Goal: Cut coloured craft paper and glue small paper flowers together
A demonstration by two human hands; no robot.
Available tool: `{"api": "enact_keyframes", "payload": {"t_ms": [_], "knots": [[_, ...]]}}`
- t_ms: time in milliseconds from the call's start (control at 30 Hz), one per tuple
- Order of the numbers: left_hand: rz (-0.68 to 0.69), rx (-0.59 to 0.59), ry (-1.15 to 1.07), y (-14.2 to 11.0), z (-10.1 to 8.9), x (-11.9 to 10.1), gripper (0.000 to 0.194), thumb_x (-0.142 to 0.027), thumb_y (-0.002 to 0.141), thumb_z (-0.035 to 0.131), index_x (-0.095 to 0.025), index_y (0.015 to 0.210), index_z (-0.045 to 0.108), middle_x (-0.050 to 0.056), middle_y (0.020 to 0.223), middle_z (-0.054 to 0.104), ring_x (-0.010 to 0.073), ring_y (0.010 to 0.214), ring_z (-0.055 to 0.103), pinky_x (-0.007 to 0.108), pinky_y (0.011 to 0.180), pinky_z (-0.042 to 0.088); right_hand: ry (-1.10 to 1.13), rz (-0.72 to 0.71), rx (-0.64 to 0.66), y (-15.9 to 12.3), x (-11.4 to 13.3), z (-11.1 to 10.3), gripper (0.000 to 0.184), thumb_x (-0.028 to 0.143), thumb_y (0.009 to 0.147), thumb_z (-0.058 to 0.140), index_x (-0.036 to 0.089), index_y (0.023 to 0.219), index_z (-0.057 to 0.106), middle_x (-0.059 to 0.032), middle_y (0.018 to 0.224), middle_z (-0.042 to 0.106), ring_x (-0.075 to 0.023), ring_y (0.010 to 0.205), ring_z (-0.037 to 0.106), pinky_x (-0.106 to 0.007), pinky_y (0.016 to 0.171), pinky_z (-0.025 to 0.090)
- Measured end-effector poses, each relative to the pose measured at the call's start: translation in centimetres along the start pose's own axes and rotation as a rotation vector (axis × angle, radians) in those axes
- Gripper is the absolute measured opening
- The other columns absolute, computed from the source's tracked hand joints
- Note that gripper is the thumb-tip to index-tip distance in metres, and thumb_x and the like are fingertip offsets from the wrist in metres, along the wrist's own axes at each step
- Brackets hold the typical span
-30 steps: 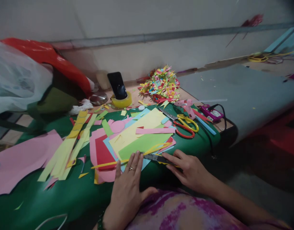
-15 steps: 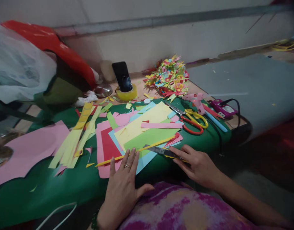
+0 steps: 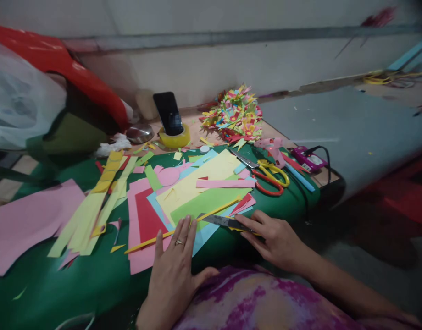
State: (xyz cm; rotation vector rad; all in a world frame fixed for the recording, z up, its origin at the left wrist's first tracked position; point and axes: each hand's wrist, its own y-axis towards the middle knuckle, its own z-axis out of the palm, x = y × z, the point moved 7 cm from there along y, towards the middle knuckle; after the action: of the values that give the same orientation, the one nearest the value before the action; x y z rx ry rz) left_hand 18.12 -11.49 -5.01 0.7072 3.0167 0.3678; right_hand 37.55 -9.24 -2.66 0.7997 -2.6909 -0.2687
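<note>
My left hand [image 3: 176,270] lies flat with its fingers stretched out, the tips pressing on a narrow yellow paper strip [image 3: 218,209]. The strip runs slantwise across stacked sheets: a pink sheet [image 3: 137,263], a red piece [image 3: 148,213], a green sheet [image 3: 197,207] and a pale yellow sheet [image 3: 214,167]. In my right hand [image 3: 276,233] is a utility knife [image 3: 233,224] with a dark and yellow handle. Its blade points left, close to the strip beside my left fingertips; whether it touches the strip I cannot tell.
Scissors [image 3: 269,183] with red and yellow handles lie right of the sheets, near a pink glue gun [image 3: 274,151]. Behind are a paper-flower cluster [image 3: 236,114] and a phone [image 3: 167,112] leaning on a tape roll [image 3: 176,137]. Pale strips [image 3: 73,229] lie left on the green cover [image 3: 59,293].
The view has turned slightly to the right, so the table's things appear further left. The knife blade has come a little nearer to my left fingers. Both hands keep their poses.
</note>
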Motion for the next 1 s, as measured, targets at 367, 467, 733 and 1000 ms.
{"api": "enact_keyframes", "payload": {"t_ms": [367, 467, 733, 1000], "knots": [[0.008, -0.033, 0.004, -0.03, -0.18, -0.07, 0.095, -0.076, 0.082, 0.024, -0.013, 0.152, 0.012, 0.017, 0.142, 0.048, 0.0319, 0.128, 0.048, 0.053, 0.114, 0.006, 0.03, -0.014, 0.022, 0.15, 0.26, 0.23, 0.034, 0.025, 0.093, 0.049, 0.019, 0.126, 0.058, -0.0045, 0.083, 0.059, -0.0121, 0.059, 0.058, -0.023, 0.053, 0.041], [-0.002, 0.004, -0.007, -0.03, -0.04, -0.1, 0.097, -0.078, 0.08, 0.025, -0.013, 0.151, 0.017, 0.017, 0.144, 0.046, 0.0326, 0.129, 0.046, 0.054, 0.113, 0.01, 0.033, -0.017, 0.008, 0.03, 0.12, 0.29, 0.035, 0.026, 0.094, 0.046, 0.018, 0.125, 0.059, -0.0048, 0.082, 0.059, -0.0119, 0.057, 0.058, -0.023, 0.052, 0.042], [-0.006, 0.026, -0.012, 0.0, -0.09, -0.08, 0.095, -0.077, 0.08, 0.026, -0.012, 0.149, 0.026, 0.017, 0.143, 0.047, 0.0318, 0.13, 0.045, 0.054, 0.114, 0.011, 0.01, -0.039, -0.007, -0.02, 0.18, 0.37, 0.035, 0.027, 0.095, 0.044, 0.016, 0.125, 0.06, -0.0049, 0.081, 0.06, -0.0111, 0.054, 0.056, -0.023, 0.049, 0.04], [-0.019, 0.063, -0.017, -0.13, 0.22, -0.04, 0.097, -0.078, 0.078, 0.031, -0.013, 0.15, 0.022, 0.018, 0.144, 0.046, 0.0338, 0.132, 0.043, 0.055, 0.112, 0.016, 0.03, -0.061, 0.005, 0.15, 0.44, 0.45, 0.035, 0.026, 0.096, 0.044, 0.016, 0.125, 0.06, -0.0047, 0.081, 0.059, -0.0107, 0.055, 0.056, -0.022, 0.05, 0.041]]}}
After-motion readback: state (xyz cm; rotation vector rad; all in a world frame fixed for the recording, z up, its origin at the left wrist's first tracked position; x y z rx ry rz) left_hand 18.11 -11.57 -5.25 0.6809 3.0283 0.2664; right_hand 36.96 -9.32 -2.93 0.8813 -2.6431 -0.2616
